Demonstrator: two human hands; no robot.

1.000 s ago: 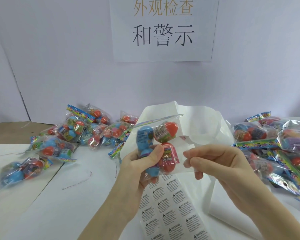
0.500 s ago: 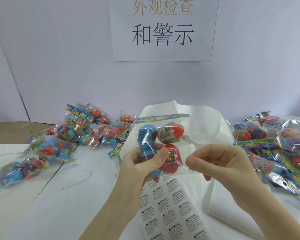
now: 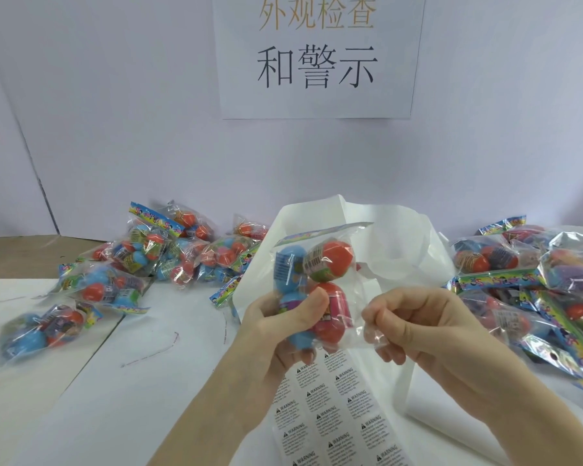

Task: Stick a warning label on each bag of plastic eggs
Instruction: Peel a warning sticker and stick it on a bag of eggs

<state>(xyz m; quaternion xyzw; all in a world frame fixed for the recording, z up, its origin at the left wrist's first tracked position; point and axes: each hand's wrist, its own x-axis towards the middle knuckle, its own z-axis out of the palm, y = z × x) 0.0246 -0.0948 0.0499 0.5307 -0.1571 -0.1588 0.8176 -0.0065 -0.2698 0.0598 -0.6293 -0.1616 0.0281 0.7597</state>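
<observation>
- The bag of plastic eggs [image 3: 312, 287] is hanging in mid-air above the desk [image 3: 122, 398], blue and red eggs showing through the clear film.
- The left hand [image 3: 276, 326] is gripping it, thumb curled across the front, fingers wrapped behind.
- The right hand [image 3: 418, 326] is pinching the bag's clear lower corner, fingers curled tight.
- Directly under the fingers, the warning label sheet [image 3: 334, 415] is lying flat.
- More bags are lying in piles, left [image 3: 155, 260] and right [image 3: 535, 280].
</observation>
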